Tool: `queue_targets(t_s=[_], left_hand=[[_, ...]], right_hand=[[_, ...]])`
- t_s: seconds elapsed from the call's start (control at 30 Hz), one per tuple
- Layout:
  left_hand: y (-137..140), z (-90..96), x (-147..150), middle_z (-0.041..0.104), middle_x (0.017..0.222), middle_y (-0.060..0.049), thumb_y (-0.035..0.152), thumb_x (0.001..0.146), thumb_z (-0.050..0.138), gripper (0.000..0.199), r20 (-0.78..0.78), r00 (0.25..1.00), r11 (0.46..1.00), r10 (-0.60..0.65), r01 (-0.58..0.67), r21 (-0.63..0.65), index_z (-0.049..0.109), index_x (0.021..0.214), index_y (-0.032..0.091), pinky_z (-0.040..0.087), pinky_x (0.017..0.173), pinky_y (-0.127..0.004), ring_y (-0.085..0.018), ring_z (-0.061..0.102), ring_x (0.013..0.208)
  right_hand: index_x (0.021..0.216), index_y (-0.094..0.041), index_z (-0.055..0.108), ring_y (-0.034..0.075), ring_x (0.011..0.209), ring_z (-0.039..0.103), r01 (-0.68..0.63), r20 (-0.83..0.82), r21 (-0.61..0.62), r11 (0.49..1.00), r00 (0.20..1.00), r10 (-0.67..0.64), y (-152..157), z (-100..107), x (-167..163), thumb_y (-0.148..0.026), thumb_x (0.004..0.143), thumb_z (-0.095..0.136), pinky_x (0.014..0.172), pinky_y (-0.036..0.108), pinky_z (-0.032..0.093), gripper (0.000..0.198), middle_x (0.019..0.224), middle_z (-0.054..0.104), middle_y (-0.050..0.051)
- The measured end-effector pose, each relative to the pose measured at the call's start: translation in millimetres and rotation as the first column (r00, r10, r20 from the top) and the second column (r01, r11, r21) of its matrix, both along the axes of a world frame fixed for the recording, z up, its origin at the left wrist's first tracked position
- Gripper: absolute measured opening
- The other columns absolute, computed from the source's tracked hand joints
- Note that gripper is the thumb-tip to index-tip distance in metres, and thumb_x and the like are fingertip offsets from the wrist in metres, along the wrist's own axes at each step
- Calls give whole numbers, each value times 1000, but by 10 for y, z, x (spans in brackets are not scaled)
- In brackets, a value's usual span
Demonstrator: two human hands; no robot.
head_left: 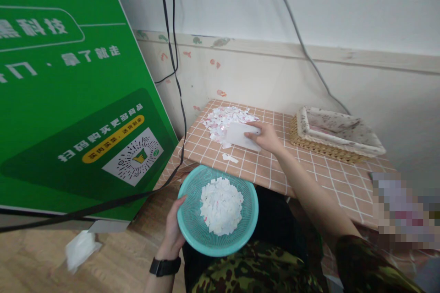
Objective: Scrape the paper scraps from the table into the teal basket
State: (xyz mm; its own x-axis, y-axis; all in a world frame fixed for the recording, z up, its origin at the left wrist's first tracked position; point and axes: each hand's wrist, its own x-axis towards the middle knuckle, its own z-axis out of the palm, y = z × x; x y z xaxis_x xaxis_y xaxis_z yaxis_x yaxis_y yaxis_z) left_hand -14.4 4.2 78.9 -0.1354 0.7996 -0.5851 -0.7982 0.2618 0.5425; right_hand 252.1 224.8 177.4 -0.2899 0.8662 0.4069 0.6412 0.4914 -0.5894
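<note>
My left hand point(174, 222) grips the left rim of a teal plastic colander point(252, 219), thumb over the edge. The colander is just below the table's front edge, with a heap of white paper scraps point(222, 206) inside. On the table, my right hand point(263, 136) pinches a flat white scraper-like card point(239, 136). That card rests against the near right side of a pile of paper scraps point(227, 115), some with pinkish print. A few loose scraps point(230, 159) lie closer to the front edge.
A checked brown cloth covers the table point(319, 178). At its back right stands a cloth-lined wicker basket point(326, 149). A green printed cabinet point(85, 87) rises at the left, with a black cable point(182, 119) hanging beside it. A white bag point(80, 249) lies on the floor.
</note>
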Motion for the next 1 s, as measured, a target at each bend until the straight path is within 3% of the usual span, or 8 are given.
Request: queue_targets(t_s=[0.17,0.47,0.77,1.0], left_hand=[[2,-24,15,73,72,-10,19,69,64,13,1,1000,1000,-12,12,-19,70,78,11,54,66,-36,-23,67,64],[-6,-33,29,73,74,-10,21,70,65,13,-1,1000,999,-29,29,-28,70,77,11,54,64,-36,-23,67,63],[-2,-77,20,73,71,-7,22,71,64,14,-13,999,999,-43,43,3,69,80,12,54,66,-35,-22,67,63],[-2,-96,20,73,72,-8,21,71,65,16,-22,999,999,-48,48,1,69,82,11,54,66,-35,-22,67,63]], right_hand=[[107,-19,65,24,98,61,-12,58,-19,1000,998,14,-26,22,28,-26,74,62,86,40,46,34,108,66,8],[105,-20,66,24,96,62,-94,152,-32,995,984,98,-62,292,49,-22,73,62,86,39,46,32,106,68,6],[106,-19,66,24,96,62,-76,169,-23,997,982,79,-27,247,61,-23,73,62,86,38,46,34,105,68,7],[107,-22,66,25,101,60,-58,84,4,998,995,57,54,166,76,-22,74,61,90,41,44,33,108,67,6]])
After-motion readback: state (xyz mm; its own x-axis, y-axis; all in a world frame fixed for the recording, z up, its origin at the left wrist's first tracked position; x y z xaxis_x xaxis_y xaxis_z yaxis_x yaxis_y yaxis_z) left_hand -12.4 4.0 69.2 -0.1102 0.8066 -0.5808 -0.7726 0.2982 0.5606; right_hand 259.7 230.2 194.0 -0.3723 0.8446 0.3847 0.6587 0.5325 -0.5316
